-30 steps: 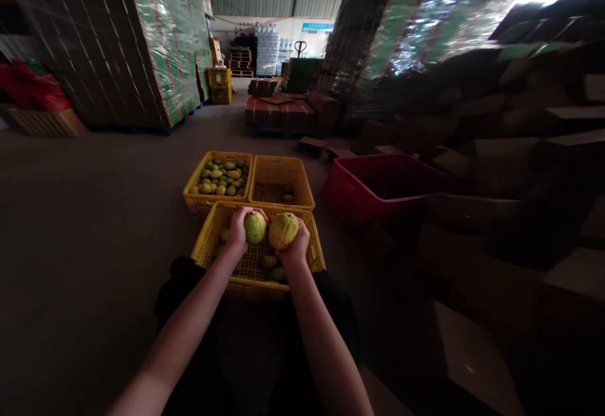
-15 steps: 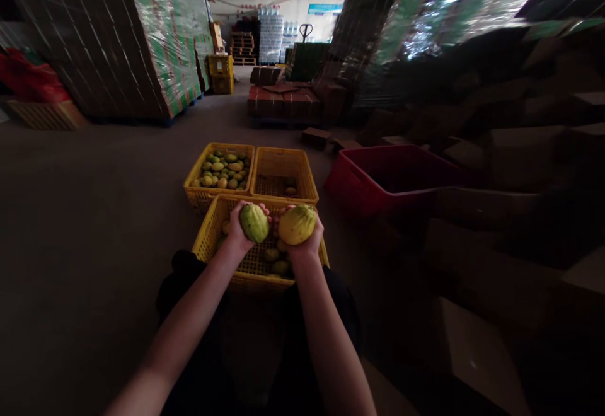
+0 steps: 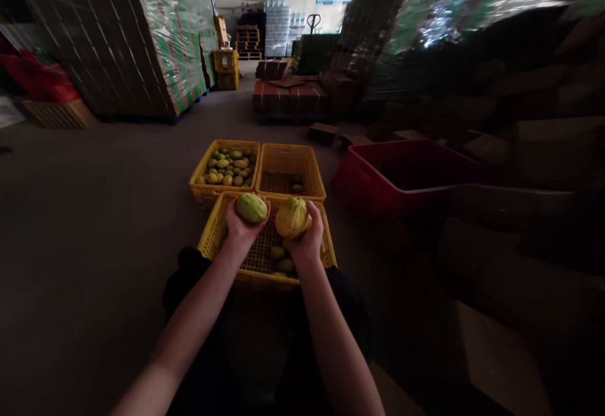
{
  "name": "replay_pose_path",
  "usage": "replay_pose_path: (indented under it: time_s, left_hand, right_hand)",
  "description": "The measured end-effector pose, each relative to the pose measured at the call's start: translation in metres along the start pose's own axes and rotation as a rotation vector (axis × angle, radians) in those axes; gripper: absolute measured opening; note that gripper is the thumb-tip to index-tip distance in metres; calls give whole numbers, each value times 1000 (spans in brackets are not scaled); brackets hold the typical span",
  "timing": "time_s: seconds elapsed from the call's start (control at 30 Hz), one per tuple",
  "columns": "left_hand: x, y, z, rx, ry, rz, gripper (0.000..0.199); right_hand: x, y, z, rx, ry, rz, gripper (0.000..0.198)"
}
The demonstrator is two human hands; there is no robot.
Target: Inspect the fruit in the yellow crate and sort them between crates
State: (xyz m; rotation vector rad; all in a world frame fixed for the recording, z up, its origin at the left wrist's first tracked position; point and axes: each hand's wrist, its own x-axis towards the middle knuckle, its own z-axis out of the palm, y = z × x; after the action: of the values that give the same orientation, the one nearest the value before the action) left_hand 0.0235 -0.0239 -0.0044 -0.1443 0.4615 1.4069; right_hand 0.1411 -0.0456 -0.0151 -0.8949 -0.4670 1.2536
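Observation:
In my left hand (image 3: pixel 240 229) lies a green, ridged oval fruit (image 3: pixel 251 208), with the fingers curled round its far side. A yellower, lumpy ridged fruit (image 3: pixel 291 218) is gripped in my right hand (image 3: pixel 310 237). Both fruits are held apart, side by side, above the near yellow crate (image 3: pixel 259 281). Inside that crate several similar fruits (image 3: pixel 284 266) rest at the right, partly hidden by my right hand and wrist. The exact kind of fruit is unclear.
Beyond the near crate stand a yellow crate (image 3: pixel 200 190) full of fruits and another yellow crate (image 3: pixel 314 170) with a few at its right. A large red bin (image 3: pixel 363 179) is to the right, beside dim cardboard boxes. Wrapped pallet stacks (image 3: pixel 177 44) rise behind.
Both fruits have been turned in my hands: the green one lies more sideways, the yellow one more upright. My hands have risen slightly. The whole view has shifted a little.

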Motion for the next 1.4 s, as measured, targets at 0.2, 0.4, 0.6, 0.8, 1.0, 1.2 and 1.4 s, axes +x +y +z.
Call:
replay_pose_path:
  time_s: [0.2, 0.4, 0.6, 0.8, 1.0, 1.2, 1.4]
  left_hand:
    - [9, -4, -6, 89, 57, 241, 35]
    - [10, -4, -10, 174, 57, 323, 32]
    - [9, -2, -3, 60, 116, 133, 35]
    - [1, 0, 13, 26, 62, 132, 20]
    - [0, 0, 11, -8, 33, 111, 28]
    - [6, -5, 9, 49, 14, 133, 41]
    - [11, 5, 3, 49, 0, 193, 42]
  right_hand:
    - [-25, 32, 19, -298, 10, -352, 31]
    - [-34, 35, 20, -422, -66, -443, 25]
    - [-26, 25, 18, -112, -16, -179, 31]
    - [-7, -4, 6, 227, 24, 62, 31]
    - [-4, -3, 0, 171, 46, -26, 14]
    - [-16, 29, 16, -94, 215, -213, 26]
    - [-32, 37, 21, -328, 55, -418, 28]
